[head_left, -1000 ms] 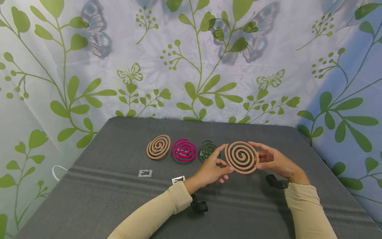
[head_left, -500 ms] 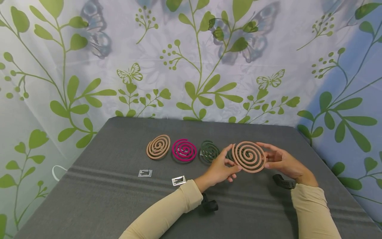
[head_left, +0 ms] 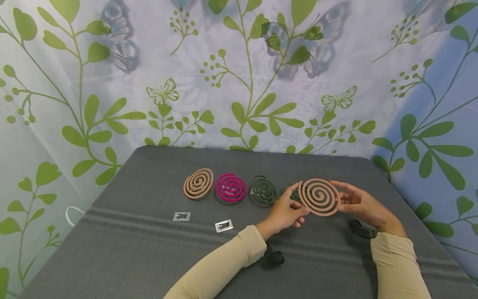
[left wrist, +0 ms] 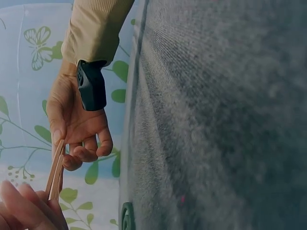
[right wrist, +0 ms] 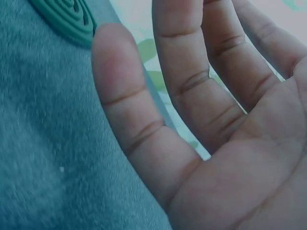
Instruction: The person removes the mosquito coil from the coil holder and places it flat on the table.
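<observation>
A tan mosquito coil is held up above the table, its spiral face towards the head camera. My left hand pinches its left rim between thumb and fingers. On the opposite rim, my right hand grips it with thumb and forefinger. Seen edge-on in the left wrist view, the coil spans both hands and looks like thin stacked layers. In the right wrist view my right hand's fingers fill the picture, and the held coil is not visible there.
Behind my left hand a green coil lies mostly hidden. Another green coil, a pink coil and a tan coil form a row to the left. Two metal coil stands lie nearer on the grey table.
Both hands have moved to the right together with the tan coil between them. The metal stand nearer my left arm and the green coil beside the pink one are now fully uncovered.
</observation>
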